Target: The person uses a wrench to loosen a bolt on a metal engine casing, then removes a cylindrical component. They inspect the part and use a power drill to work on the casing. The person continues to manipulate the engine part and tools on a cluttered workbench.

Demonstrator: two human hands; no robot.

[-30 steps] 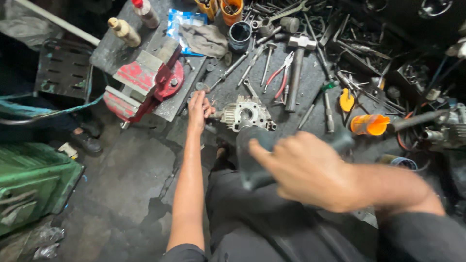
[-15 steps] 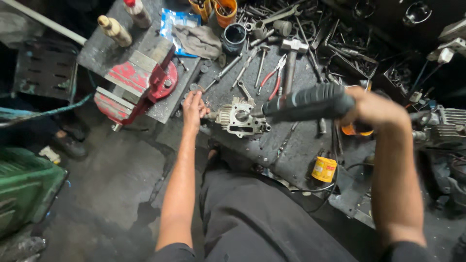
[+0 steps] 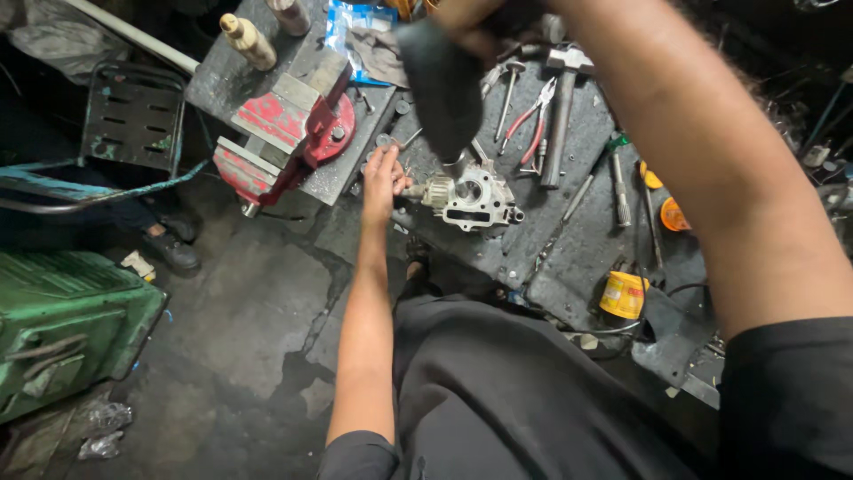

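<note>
My left hand (image 3: 384,178) reaches out and holds the left end of a grey cast metal engine part (image 3: 471,197) lying on the dark workbench (image 3: 577,240). My right hand (image 3: 480,20) is raised near the top of the view, gripping the black handle of a tool (image 3: 440,84) that points down onto the metal part. My right arm crosses the upper right of the view.
A red bench vise (image 3: 289,129) is bolted at the bench's left corner. A hammer (image 3: 560,116), red-handled pliers (image 3: 533,116), screwdrivers and a yellow tin (image 3: 624,293) lie on the bench. A green metal box (image 3: 62,329) stands on the floor at left.
My right hand has lifted the black-handled tool from low right up over the bench and brought it down onto the metal part. My left hand stays on the part.
</note>
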